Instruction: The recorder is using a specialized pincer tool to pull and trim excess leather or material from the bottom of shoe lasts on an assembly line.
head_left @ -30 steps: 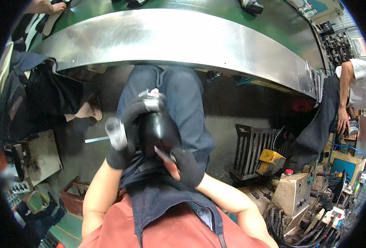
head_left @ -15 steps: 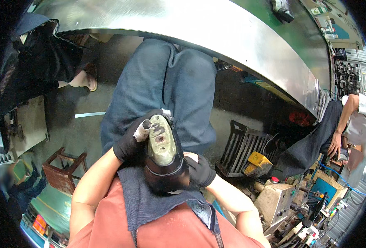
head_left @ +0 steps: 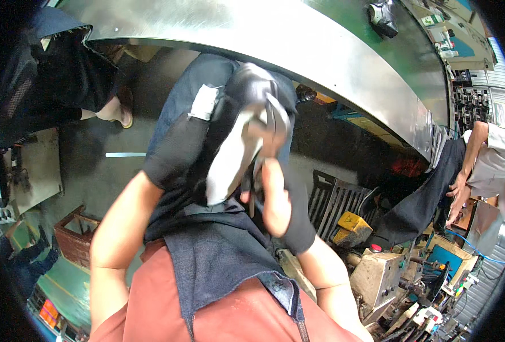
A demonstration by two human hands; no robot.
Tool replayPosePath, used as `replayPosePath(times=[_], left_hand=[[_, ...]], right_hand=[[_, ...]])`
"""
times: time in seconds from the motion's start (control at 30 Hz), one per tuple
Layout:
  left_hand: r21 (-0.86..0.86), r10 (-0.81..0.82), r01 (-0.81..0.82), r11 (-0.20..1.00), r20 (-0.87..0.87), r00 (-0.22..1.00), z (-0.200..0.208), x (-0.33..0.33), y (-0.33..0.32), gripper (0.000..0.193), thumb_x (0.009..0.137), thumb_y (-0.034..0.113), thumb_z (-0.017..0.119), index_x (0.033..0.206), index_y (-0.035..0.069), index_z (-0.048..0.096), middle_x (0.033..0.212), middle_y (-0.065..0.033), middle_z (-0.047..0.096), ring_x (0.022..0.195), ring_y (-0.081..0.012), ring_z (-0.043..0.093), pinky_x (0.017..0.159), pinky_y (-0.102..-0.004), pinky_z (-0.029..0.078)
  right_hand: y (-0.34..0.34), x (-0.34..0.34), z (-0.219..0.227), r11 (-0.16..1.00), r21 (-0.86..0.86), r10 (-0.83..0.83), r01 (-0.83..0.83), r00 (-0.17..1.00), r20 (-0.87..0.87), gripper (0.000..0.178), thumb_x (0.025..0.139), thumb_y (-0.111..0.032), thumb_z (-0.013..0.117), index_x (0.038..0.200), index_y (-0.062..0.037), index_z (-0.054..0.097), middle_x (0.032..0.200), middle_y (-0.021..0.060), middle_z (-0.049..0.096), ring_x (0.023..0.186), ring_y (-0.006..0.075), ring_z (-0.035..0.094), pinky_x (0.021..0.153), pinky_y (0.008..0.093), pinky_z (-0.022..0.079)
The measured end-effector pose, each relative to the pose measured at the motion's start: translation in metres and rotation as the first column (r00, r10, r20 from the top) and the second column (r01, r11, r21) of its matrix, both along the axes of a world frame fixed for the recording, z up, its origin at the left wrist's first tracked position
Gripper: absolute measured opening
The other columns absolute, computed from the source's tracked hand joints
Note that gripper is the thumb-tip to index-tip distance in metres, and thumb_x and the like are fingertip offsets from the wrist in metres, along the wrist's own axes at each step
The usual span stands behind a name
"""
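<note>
The power tool, a dark body with a pale metal housing, was raised close to the camera in front of the person's chest, below the steel worktop edge. Its long axis ran from lower left to upper right. The left hand, in a black sleeve, was clamped around the body from the left. The right hand gripped from below, fingers closed on the lower end. Both hands touched the tool; the left sat nearer its head.

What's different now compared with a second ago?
Both hands have lifted the power tool closer to the camera and turned it. The left hand and right hand keep their grip on it. The steel bench edge and the dark apron stay as before.
</note>
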State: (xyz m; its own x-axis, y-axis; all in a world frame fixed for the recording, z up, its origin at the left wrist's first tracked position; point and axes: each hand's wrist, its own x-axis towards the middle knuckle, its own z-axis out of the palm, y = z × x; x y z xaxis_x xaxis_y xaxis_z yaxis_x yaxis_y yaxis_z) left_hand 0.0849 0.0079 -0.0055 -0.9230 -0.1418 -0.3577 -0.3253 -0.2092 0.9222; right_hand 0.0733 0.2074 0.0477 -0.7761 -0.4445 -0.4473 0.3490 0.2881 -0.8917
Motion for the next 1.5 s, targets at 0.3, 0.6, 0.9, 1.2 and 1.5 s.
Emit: replayPosePath(times=[0.3, 0.6, 0.9, 1.2, 1.5], left_hand=[[-0.509, 0.018, -0.141, 0.849, -0.239, 0.971, -0.066, 0.030, 0.032, 0.078, 0.078, 0.022, 0.072, 0.141, -0.005, 0.034, 0.124, -0.0268, 0.056, 0.114, -0.0350, 0.058, 0.095, -0.0374, 0.045], [-0.642, 0.069, -0.193, 0.742, -0.213, 0.975, -0.066, 0.044, 0.058, 0.086, 0.074, 0.025, 0.079, 0.140, -0.009, 0.035, 0.134, -0.0299, 0.048, 0.124, -0.0391, 0.051, 0.101, -0.0390, 0.043], [0.134, 0.045, -0.069, 0.988, 0.180, 0.983, -0.059, -0.005, 0.033, 0.064, 0.100, 0.045, 0.042, 0.140, -0.004, 0.038, 0.130, -0.0246, 0.054, 0.119, -0.0296, 0.056, 0.099, -0.0359, 0.044], [-0.734, -0.057, 0.087, 0.674, 0.065, 0.996, -0.053, -0.012, 0.028, 0.067, 0.088, 0.022, 0.060, 0.141, -0.005, 0.027, 0.112, -0.0303, 0.060, 0.092, -0.0441, 0.064, 0.078, -0.0457, 0.053], [0.535, 0.178, -0.351, 0.769, 0.347, 0.921, -0.111, 0.087, 0.044, 0.056, 0.101, 0.037, 0.043, 0.141, -0.003, 0.037, 0.133, -0.0153, 0.054, 0.118, -0.0241, 0.057, 0.097, -0.0350, 0.046]], right_hand=[[0.024, -0.081, -0.034, 0.977, -0.087, 0.213, -0.197, 0.945, 0.248, 0.042, 0.100, -0.041, 0.049, 0.093, -0.0018, 0.063, 0.077, 0.0019, 0.060, 0.066, 0.0118, 0.056, 0.062, 0.0268, 0.049], [0.016, -0.095, -0.015, 0.513, 0.707, 0.826, -0.487, 0.506, -0.250, 0.049, 0.095, -0.043, 0.049, 0.078, 0.0008, 0.064, 0.076, 0.0239, 0.063, 0.072, 0.0410, 0.063, 0.065, 0.0466, 0.050], [0.049, -0.105, -0.046, 0.749, 0.135, 0.560, -0.648, 0.729, 0.393, 0.046, 0.097, -0.043, 0.055, 0.087, 0.0019, 0.062, 0.075, 0.0113, 0.066, 0.069, 0.0189, 0.068, 0.060, 0.0345, 0.051], [0.008, -0.113, 0.058, 0.572, 0.702, 0.815, -0.426, 0.392, -0.427, 0.043, 0.095, -0.039, 0.058, 0.085, 0.0015, 0.065, 0.063, 0.0145, 0.056, 0.054, 0.0216, 0.053, 0.058, 0.0378, 0.045], [0.071, -0.015, -0.063, 0.898, 0.248, 0.327, -0.363, 0.928, 0.177, 0.049, 0.100, -0.046, 0.046, 0.096, 0.0014, 0.058, 0.070, 0.0077, 0.056, 0.063, 0.0150, 0.057, 0.060, 0.0320, 0.048]])
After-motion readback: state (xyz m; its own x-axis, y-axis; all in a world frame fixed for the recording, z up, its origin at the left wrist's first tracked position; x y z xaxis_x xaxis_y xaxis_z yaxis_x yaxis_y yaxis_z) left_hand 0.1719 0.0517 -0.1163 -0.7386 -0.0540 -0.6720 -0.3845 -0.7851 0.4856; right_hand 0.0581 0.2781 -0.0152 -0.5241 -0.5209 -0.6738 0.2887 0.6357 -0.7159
